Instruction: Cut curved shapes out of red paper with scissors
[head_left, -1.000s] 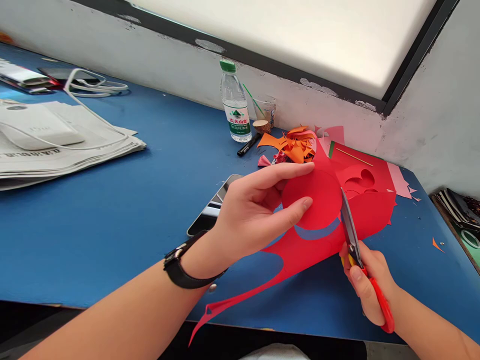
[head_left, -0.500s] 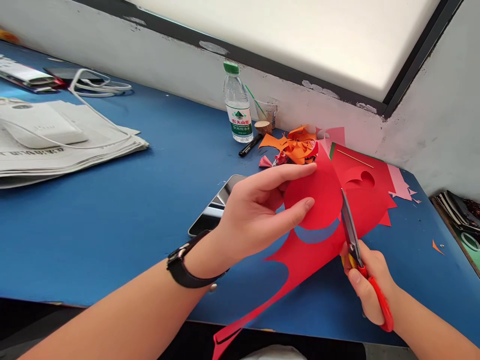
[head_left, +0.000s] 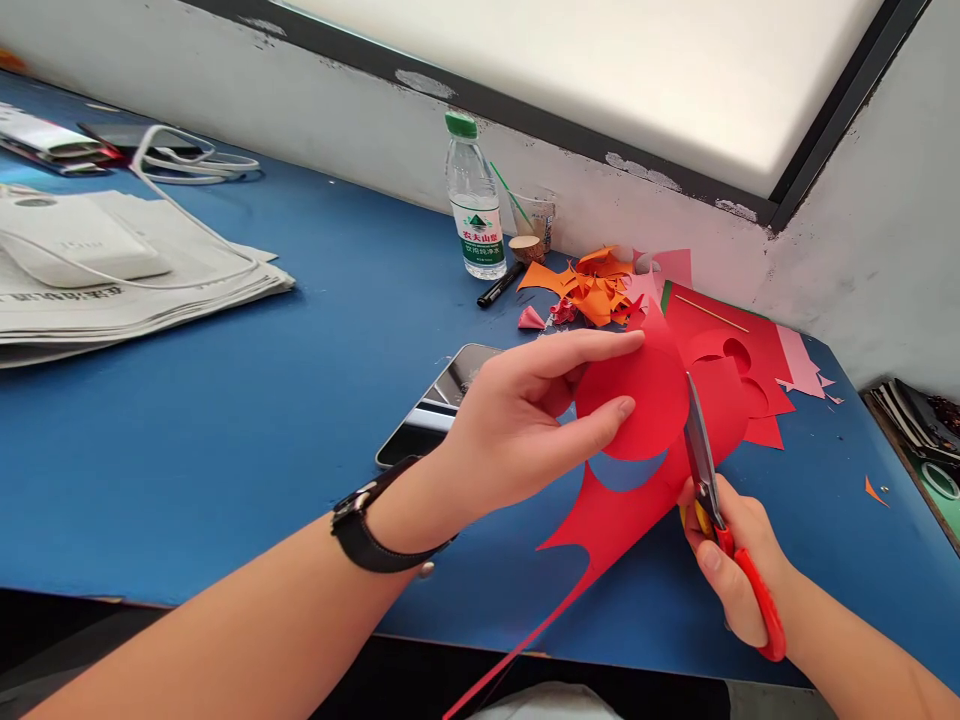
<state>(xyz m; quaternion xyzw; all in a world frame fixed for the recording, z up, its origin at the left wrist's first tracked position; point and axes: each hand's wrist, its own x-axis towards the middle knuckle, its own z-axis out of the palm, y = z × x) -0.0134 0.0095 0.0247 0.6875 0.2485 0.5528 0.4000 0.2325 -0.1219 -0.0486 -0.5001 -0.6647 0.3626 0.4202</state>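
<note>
Two things in hand: red paper [head_left: 645, 410] in the left hand [head_left: 517, 425], scissors [head_left: 702, 445] in the right hand [head_left: 739, 570].

In the head view, the left thumb and forefinger lie apart across the paper's round part, holding it above the blue table [head_left: 322, 400]; the other fingers are partly hidden. The right fingers are wrapped around the scissors' handles, blades pointing away along the round part's right edge; how far they part, I cannot tell. A thin strip of the paper trails past the table's front edge. A phone [head_left: 424, 420] lies just beside the left hand; beyond stand orange scraps [head_left: 598, 292] and a bottle [head_left: 478, 215].
</note>
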